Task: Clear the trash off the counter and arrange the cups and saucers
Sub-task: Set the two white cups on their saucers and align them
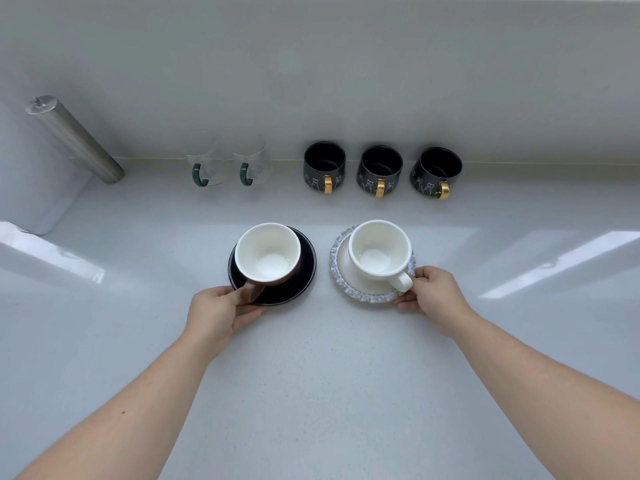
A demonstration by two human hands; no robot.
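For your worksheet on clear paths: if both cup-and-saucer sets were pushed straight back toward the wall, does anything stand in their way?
Yes. Three black mugs with gold handles line the wall behind the blue-rimmed saucer and partly behind the black saucer.

My left hand (218,311) grips the black saucer (304,271) under the brown cup (267,252). Right of that saucer, my right hand (434,296) pinches the blue-rimmed saucer (337,254) carrying the white cup (379,249).

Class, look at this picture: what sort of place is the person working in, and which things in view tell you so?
Probably a home kitchen or a coffee corner. A pale, glossy counter runs along a wall, a row of black mugs and glass mugs lines its back edge, and two cups sit on saucers.
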